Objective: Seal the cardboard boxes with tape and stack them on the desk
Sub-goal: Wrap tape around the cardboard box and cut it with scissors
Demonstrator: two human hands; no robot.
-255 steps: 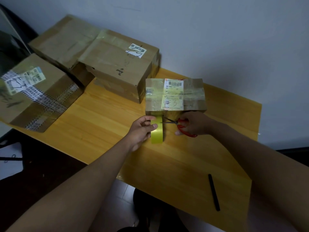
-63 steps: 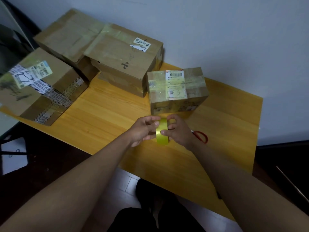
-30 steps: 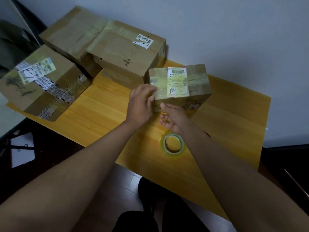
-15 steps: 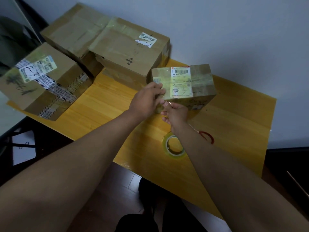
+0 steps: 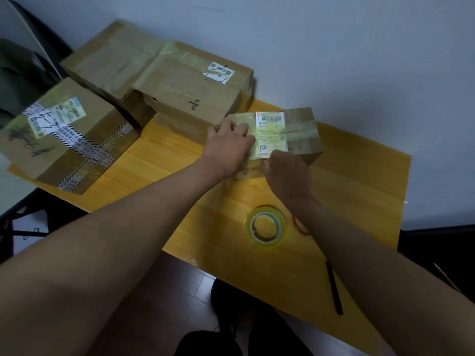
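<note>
A black pen [image 5: 334,289] and a roll of clear tape [image 5: 267,228] lie on the near side of the yellow desk [image 5: 359,191]. Beyond, the left hand [image 5: 228,147] lies flat, fingers straight, on the small labelled box [image 5: 290,134]; the right hand [image 5: 288,173] presses its front edge, fingers hidden. Three larger boxes [image 5: 185,91] sit farther left.

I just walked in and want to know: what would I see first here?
Two hands, left hand and right hand, press on a small box mid-desk. A yellow tape roll lies flat nearer the person. Three bigger boxes crowd the desk's far left.
</note>
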